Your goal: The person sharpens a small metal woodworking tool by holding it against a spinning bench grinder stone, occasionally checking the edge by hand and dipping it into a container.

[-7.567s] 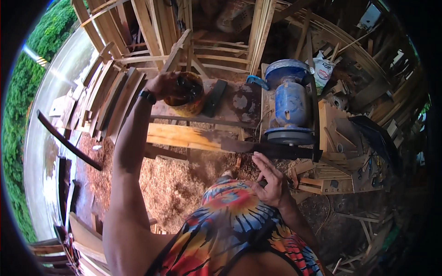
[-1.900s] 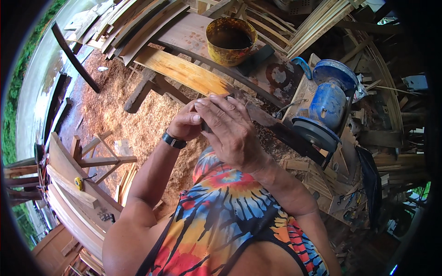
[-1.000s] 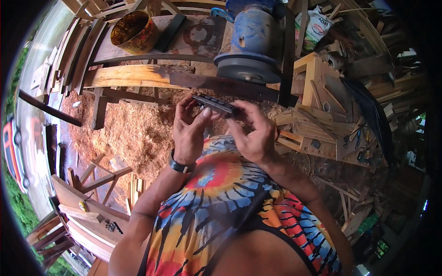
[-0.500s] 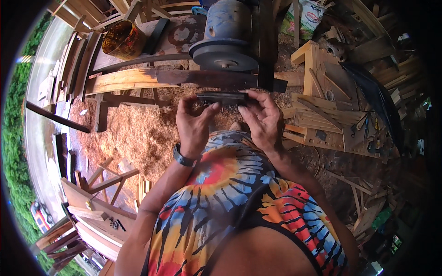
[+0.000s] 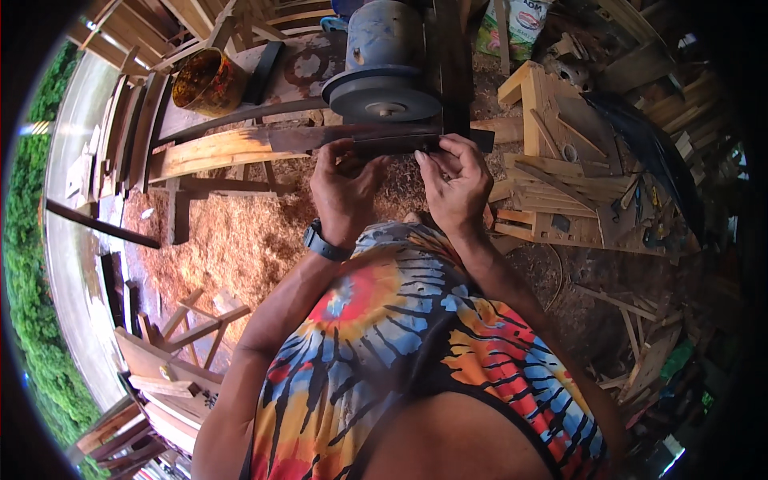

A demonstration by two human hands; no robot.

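Dark, near-black material between my hands: a slim block point(image 5: 396, 145), held lengthwise from left to right, just on my side of the grey disc point(image 5: 382, 102) of the blue motor point(image 5: 386, 40). Whether it touches the disc, cannot tell.

Both forearms reach up and forward from my body, converging, elbows out to the sides. Left wrist carries a dark watch point(image 5: 326, 242).

Left hand point(image 5: 346, 192): at the block's left end, palm turned inward, fingers curled at the far side, thumb angled up toward the near edge. Narrow hold; the exact thumb contact is hard to make out.

Right hand point(image 5: 456, 184): at the right end, pinching it, thumb upright on the near face, bent fingers behind and above. Gap only as wide as the block.

Behind the block, a long plank point(image 5: 216, 154), pale to the left, dark to the right. Bucket point(image 5: 206, 84), yellow and stained, on the bench point(image 5: 172, 120) beyond. Wood shavings point(image 5: 232, 232) heaped on the ground, left of my tie-dye garment point(image 5: 384, 320).
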